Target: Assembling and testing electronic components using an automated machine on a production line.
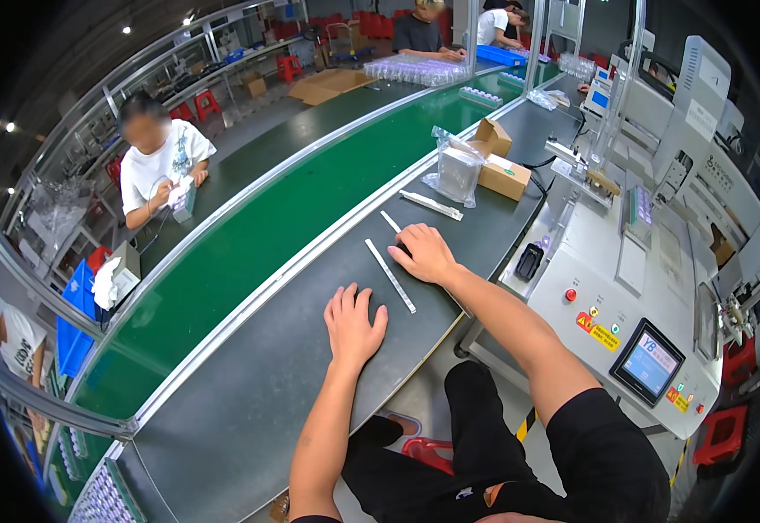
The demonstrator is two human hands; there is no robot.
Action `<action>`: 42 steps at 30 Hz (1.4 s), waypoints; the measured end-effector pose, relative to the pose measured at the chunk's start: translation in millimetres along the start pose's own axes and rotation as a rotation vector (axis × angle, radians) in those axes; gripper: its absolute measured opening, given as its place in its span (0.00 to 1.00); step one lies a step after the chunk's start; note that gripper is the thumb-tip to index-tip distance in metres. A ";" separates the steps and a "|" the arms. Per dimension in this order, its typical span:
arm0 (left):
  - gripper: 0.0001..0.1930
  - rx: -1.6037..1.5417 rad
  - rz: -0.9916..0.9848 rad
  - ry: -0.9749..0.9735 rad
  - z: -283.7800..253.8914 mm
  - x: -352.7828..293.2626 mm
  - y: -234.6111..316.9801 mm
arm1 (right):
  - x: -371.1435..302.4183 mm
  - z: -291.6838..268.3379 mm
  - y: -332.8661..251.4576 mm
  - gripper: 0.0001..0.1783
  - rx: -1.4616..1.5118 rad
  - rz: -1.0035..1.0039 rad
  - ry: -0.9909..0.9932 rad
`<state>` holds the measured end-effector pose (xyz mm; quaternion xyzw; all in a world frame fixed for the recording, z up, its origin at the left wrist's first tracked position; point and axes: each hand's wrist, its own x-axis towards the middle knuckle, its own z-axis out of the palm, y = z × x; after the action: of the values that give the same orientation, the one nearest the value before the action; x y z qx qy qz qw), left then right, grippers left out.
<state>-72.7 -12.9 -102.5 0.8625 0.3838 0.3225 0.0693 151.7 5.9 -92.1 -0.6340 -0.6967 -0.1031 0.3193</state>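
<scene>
My left hand (354,324) rests palm down on the dark grey tabletop (266,383), its fingers stretched out and holding nothing. To its right, my right hand (425,253) lies over the table with its thumb apart from the fingers. A thin white strip (389,220) sticks out from under the right fingertips; the rest of it is hidden by the hand. Between the two hands lies a second long white strip (389,275), with small dark marks along it. Beyond the right hand is a bundle of white strips in a clear wrapper (432,206).
A clear bag with white contents (458,170) and an open cardboard box (504,177) stand farther up the table. At right is a machine with a touchscreen (647,362) and a black tray (530,261). A green conveyor belt (249,288) runs along the left; a co-worker (162,157) sits across it.
</scene>
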 end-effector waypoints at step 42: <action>0.21 0.009 0.000 0.043 4.4 1.7 7.1 | 2.9 2.6 11.2 0.10 -0.004 -0.041 0.126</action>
<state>-64.8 -16.0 -102.5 0.8558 0.3865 0.3390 0.0570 161.5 11.7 -95.4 -0.6124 -0.6879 -0.1509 0.3591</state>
